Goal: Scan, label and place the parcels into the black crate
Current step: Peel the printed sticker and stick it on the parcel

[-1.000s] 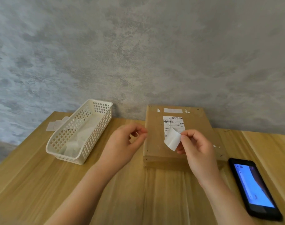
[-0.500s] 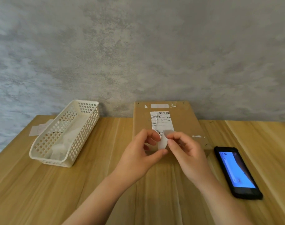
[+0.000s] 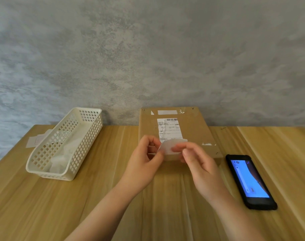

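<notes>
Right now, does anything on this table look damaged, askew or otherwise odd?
Yes. The printed shipping label on the cardboard parcel is wrinkled along its left edge, and torn tape scraps cling near the parcel's right side. No black crate is in view, only a white basket.

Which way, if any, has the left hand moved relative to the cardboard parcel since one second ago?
Yes. The left hand moved right, toward the cardboard parcel, joining the right hand on the white label.
</notes>
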Demonstrator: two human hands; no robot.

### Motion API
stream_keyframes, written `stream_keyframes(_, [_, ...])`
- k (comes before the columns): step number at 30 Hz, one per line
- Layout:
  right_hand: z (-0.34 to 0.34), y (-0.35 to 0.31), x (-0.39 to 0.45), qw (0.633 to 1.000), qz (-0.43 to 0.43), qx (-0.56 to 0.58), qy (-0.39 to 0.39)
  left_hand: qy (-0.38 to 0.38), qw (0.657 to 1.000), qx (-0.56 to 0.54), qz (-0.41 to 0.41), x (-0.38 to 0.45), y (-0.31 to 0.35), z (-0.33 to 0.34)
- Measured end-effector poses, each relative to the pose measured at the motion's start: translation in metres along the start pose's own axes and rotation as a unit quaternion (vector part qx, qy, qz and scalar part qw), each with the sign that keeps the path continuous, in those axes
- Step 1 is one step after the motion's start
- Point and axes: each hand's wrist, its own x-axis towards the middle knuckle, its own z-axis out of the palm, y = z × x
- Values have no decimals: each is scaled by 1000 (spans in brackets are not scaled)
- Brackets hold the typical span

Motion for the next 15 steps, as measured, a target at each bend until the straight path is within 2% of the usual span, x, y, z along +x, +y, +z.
stream_keyframes(3, [-12,8,8,988,24,-108,110,-5,999,-45,-26,6,4,3])
stream_keyframes(9, [-41,14,15,974,42,-185,127,-35,991,-92,-86,23,14,21])
stream_keyframes(11, [-51,11,17,970,54,-198,132,-42,995,-44,-74,31,13,28])
stream_keyframes(15, [-72,7,23,952,92,-269,110,-60,983,175,14,49,7,43])
